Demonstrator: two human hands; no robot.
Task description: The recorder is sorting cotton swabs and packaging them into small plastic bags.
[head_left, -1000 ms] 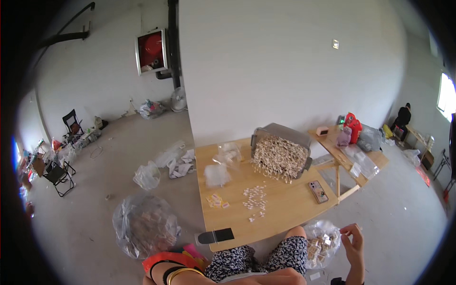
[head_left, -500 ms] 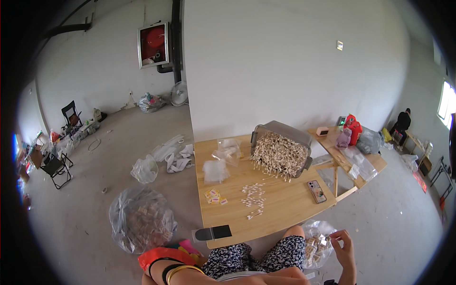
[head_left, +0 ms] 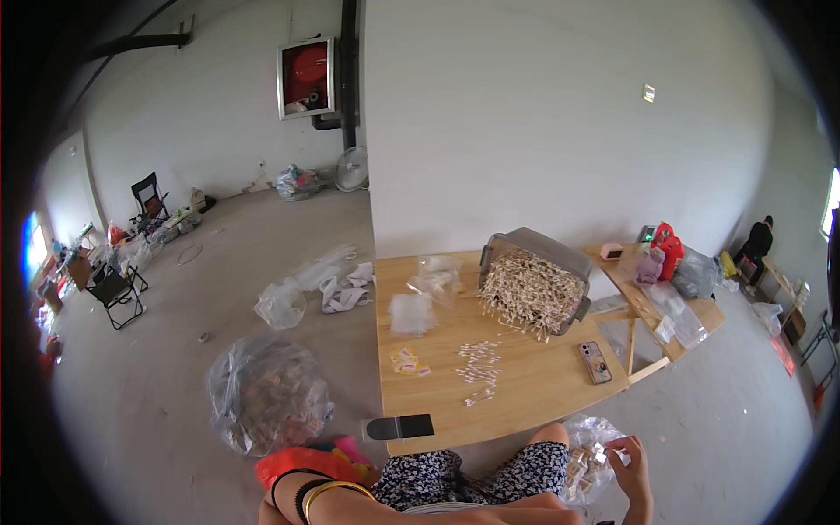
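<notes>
My left arm, with a gold bangle [head_left: 311, 497] and dark bands, crosses my lap along the lower edge. My left hand [head_left: 534, 510] is cut off there, its fingers not visible. To the right of my knee, my right hand [head_left: 632, 468] hangs over a clear plastic bag [head_left: 588, 472] of small brownish pieces. Its thumb and fingertips are curled together near the bag's top; what they pinch is too small to make out. On the wooden table [head_left: 525, 405] lie loose cotton swabs [head_left: 479, 363], below a tipped grey bin [head_left: 547, 249] spilling many more swabs [head_left: 534, 293].
Yellow-and-white cards [head_left: 409, 363], clear bags [head_left: 411, 315] and a dark flat pouch [head_left: 401, 427] lie on the table's left side. A phone [head_left: 595, 363] rests near its right edge. A big filled plastic bag [head_left: 267, 398] stands on the floor at left. Someone [head_left: 757, 245] is far right.
The whole view has shifted, so the table and bin appear farther right. My right hand stays over the bag beside my knee, its fingers still curled.
</notes>
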